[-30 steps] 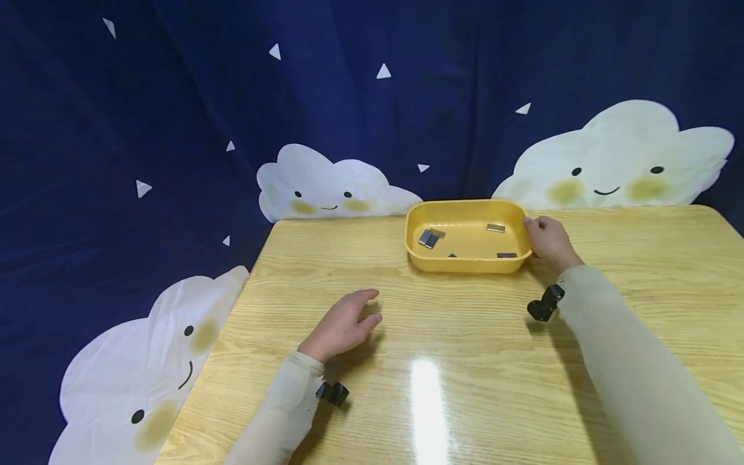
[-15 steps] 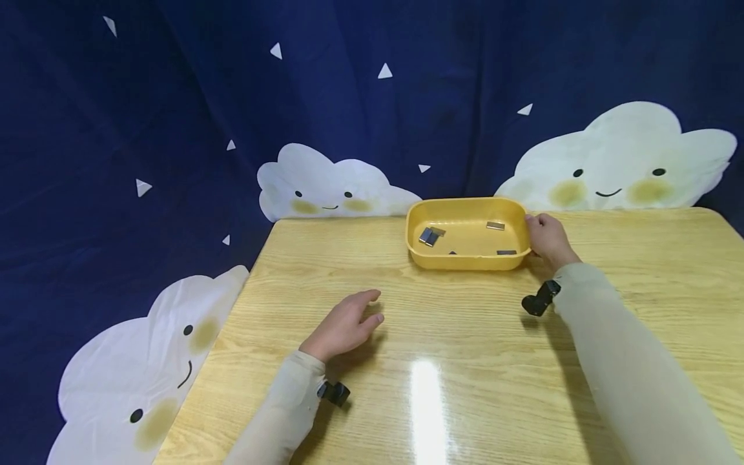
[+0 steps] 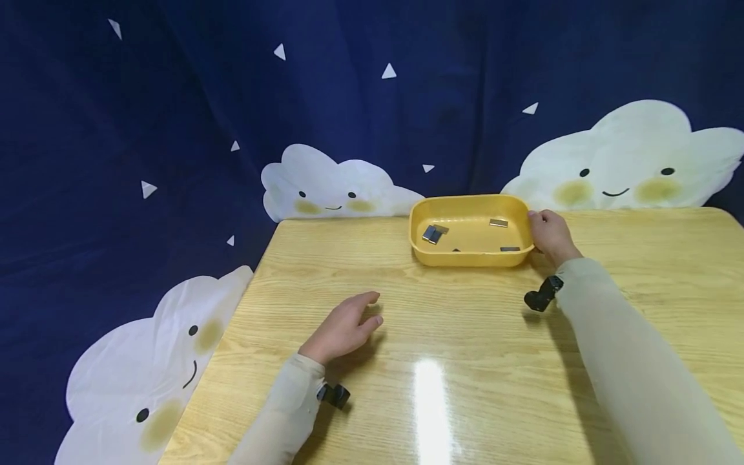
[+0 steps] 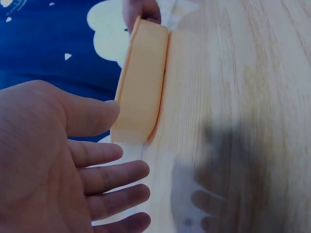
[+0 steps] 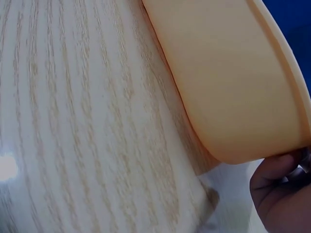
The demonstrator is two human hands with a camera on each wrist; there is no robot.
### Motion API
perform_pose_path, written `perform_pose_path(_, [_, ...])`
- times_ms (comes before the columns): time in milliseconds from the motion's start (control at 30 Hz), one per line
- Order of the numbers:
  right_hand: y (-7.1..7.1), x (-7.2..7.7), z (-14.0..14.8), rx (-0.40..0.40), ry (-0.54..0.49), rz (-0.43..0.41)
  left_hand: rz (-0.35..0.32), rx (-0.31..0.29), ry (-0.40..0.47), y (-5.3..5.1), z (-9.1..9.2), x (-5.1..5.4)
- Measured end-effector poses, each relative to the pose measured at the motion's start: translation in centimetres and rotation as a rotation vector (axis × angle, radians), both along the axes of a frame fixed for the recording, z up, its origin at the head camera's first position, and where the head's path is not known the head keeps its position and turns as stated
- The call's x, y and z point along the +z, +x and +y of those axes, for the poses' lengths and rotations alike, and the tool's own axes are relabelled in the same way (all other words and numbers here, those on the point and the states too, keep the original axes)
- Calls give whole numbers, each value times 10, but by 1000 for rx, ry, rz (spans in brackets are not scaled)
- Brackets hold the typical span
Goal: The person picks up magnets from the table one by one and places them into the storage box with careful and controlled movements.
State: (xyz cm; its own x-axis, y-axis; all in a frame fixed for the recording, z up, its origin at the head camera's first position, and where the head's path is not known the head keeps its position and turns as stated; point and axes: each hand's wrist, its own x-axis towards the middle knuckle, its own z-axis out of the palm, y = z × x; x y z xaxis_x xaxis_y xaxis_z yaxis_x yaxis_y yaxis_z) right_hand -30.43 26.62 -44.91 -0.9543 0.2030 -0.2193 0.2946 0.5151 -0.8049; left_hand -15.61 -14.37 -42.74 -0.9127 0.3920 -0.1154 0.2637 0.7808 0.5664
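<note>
A yellow plastic basin (image 3: 472, 259) sits at the back of the wooden table, its underside on or very close to the surface. Inside lie several small flat dark or metallic pieces (image 3: 498, 223), a few of them bunched near the left end; their kind is too small to tell. My right hand (image 3: 549, 235) grips the basin's right end at the rim, and the curled fingers (image 5: 277, 170) show in the right wrist view. Nearer the front, my left hand (image 3: 344, 327) is held over the table with fingers apart, holding nothing. In its wrist view the basin's side (image 4: 142, 80) stands beyond the thumb.
The wooden table (image 3: 494, 361) has a bright glare spot (image 3: 431, 413) in front. Behind it and to the left hangs a dark blue curtain (image 3: 349, 84) with smiling white clouds (image 3: 337, 184). A small black device (image 3: 543, 294) is on each wrist.
The basin has slid slightly back toward the curtain with my right hand still gripping it. My left hand stays nearly still. The head view has shifted a little.
</note>
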Motion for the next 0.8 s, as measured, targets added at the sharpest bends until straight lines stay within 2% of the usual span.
perform_pose_path(467, [9, -2, 10, -7, 1, 27, -7, -21, 4, -3, 3, 0])
perform_pose_path(633, [8, -3, 13, -11, 5, 12, 24, -24, 0, -5, 4, 6])
perform_pose_path(733, [12, 5, 22, 75, 23, 26, 76, -20, -25, -6, 5, 12])
perform_pose_path(800, [20, 18, 29, 183, 118, 58, 167, -31, -90, -5, 6, 17])
